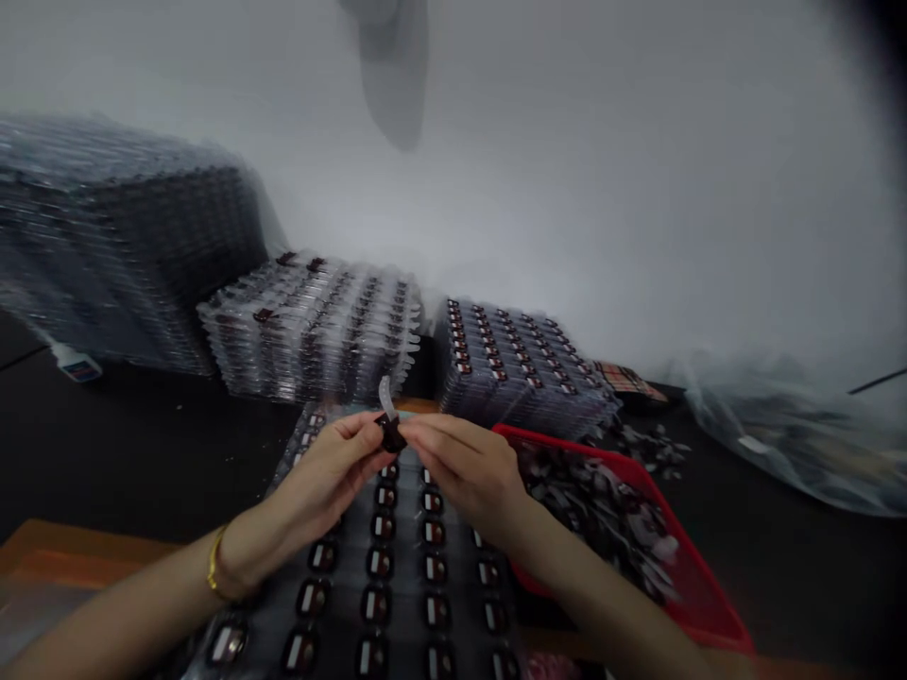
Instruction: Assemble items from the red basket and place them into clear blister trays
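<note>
My left hand (327, 477) and my right hand (468, 467) meet above a clear plastic tray (333, 604). Both pinch one small dark part (390, 434) between their fingertips; a thin pale strip sticks up from it. The tray under my hands carries rows of the same small dark parts with pale faces. A gold bracelet (214, 567) is on my left wrist.
A red bin (698, 586) of loose dark parts sits at the right. Behind stand stacks of filled trays: middle (312, 326), right (521, 364), and a tall blurred one at the left (120, 236). A clear bag (800, 430) lies far right by a white wall.
</note>
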`<action>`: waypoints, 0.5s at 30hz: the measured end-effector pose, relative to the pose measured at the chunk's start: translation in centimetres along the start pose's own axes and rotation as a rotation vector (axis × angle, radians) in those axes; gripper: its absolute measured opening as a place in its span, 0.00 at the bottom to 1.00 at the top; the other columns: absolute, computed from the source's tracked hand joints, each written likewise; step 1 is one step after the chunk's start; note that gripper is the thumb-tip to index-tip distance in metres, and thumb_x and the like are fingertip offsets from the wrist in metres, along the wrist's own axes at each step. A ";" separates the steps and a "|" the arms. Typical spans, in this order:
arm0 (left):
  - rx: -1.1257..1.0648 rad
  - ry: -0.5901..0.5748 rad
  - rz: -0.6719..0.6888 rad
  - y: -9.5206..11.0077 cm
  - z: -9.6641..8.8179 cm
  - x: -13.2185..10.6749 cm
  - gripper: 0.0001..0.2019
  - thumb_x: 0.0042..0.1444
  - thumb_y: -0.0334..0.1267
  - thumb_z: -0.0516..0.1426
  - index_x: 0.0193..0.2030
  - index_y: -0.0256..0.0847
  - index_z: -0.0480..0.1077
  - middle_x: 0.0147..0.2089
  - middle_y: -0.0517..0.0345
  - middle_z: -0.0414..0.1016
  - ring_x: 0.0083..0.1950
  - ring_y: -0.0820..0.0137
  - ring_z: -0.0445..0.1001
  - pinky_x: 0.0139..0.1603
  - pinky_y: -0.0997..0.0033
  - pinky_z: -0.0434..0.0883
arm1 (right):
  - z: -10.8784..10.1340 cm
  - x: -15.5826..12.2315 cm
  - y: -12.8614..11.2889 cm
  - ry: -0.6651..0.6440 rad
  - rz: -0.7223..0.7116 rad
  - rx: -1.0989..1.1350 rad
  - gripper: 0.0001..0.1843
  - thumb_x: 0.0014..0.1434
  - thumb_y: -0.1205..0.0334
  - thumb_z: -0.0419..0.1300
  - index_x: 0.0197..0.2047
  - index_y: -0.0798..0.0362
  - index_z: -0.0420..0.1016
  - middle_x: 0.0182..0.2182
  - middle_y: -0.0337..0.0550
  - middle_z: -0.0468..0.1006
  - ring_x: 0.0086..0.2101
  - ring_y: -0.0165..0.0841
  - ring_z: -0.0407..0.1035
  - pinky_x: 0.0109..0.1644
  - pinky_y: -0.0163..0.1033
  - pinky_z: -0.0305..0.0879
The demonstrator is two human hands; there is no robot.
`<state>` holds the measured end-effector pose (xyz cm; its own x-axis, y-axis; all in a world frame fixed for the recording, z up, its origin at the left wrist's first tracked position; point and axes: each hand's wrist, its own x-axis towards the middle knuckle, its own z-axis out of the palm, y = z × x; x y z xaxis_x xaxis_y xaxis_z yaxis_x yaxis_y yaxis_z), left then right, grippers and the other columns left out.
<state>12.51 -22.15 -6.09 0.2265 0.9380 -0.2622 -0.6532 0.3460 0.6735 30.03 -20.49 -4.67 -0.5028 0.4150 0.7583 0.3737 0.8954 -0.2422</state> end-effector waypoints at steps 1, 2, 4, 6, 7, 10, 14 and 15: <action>0.020 0.009 0.019 -0.1 0.0 0.0 0.20 0.32 0.39 0.74 0.32 0.34 0.78 0.32 0.61 0.79 0.32 0.78 0.75 0.34 0.85 0.73 | -0.1 -0.1 -0.1 -0.009 -0.023 -0.015 0.12 0.65 0.71 0.53 0.49 0.54 0.75 0.43 0.48 0.82 0.44 0.32 0.76 0.52 0.35 0.74; 0.037 0.020 0.044 -0.2 0.0 0.0 0.21 0.30 0.40 0.75 0.32 0.34 0.78 0.31 0.60 0.79 0.31 0.78 0.75 0.33 0.85 0.73 | -0.2 -0.2 -0.1 -0.015 -0.048 -0.028 0.13 0.65 0.72 0.53 0.50 0.55 0.74 0.43 0.48 0.81 0.45 0.32 0.76 0.52 0.35 0.74; 0.070 0.039 0.097 -0.3 0.2 -0.1 0.22 0.26 0.39 0.76 0.31 0.34 0.78 0.30 0.61 0.79 0.30 0.78 0.74 0.33 0.83 0.72 | -0.3 -0.4 -0.2 -0.019 -0.102 -0.058 0.13 0.65 0.73 0.53 0.51 0.58 0.73 0.43 0.49 0.81 0.46 0.32 0.76 0.52 0.35 0.74; 0.107 0.054 0.143 -0.4 0.4 -0.3 0.21 0.23 0.36 0.76 0.29 0.35 0.78 0.29 0.61 0.79 0.30 0.77 0.73 0.34 0.83 0.70 | -0.5 -0.6 -0.2 -0.041 -0.155 -0.088 0.14 0.65 0.74 0.53 0.52 0.60 0.72 0.44 0.52 0.80 0.47 0.33 0.75 0.53 0.36 0.74; 0.129 0.066 0.158 -0.4 0.5 -0.4 0.21 0.22 0.34 0.75 0.28 0.35 0.77 0.29 0.62 0.78 0.31 0.77 0.73 0.35 0.82 0.70 | -0.6 -0.7 -0.2 -0.051 -0.176 -0.098 0.14 0.65 0.74 0.53 0.52 0.61 0.72 0.45 0.52 0.80 0.48 0.33 0.75 0.53 0.36 0.74; 0.175 0.093 0.182 -0.4 0.8 -0.8 0.20 0.21 0.29 0.74 0.26 0.37 0.76 0.28 0.63 0.78 0.32 0.75 0.72 0.35 0.80 0.69 | -0.8 -0.8 -0.2 -0.044 -0.220 -0.091 0.15 0.66 0.73 0.51 0.53 0.61 0.71 0.45 0.53 0.80 0.50 0.33 0.74 0.53 0.36 0.74; 0.197 0.089 0.187 -0.3 1.0 -1.0 0.18 0.21 0.26 0.71 0.24 0.37 0.75 0.28 0.63 0.79 0.31 0.74 0.72 0.35 0.78 0.68 | -0.9 -1.0 -0.1 -0.040 -0.239 -0.069 0.14 0.67 0.73 0.51 0.53 0.61 0.71 0.46 0.53 0.80 0.51 0.33 0.73 0.54 0.36 0.73; 0.196 0.087 0.185 -0.3 1.0 -1.1 0.18 0.21 0.25 0.71 0.24 0.37 0.74 0.28 0.63 0.79 0.31 0.74 0.72 0.36 0.78 0.68 | -0.9 -1.0 -0.1 -0.043 -0.240 -0.071 0.14 0.67 0.73 0.51 0.53 0.61 0.71 0.46 0.53 0.80 0.51 0.33 0.73 0.54 0.36 0.72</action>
<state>13.18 -23.27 -5.35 0.0478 0.9834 -0.1749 -0.5239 0.1737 0.8338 31.19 -21.10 -4.84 -0.6155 0.1999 0.7624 0.2927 0.9561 -0.0144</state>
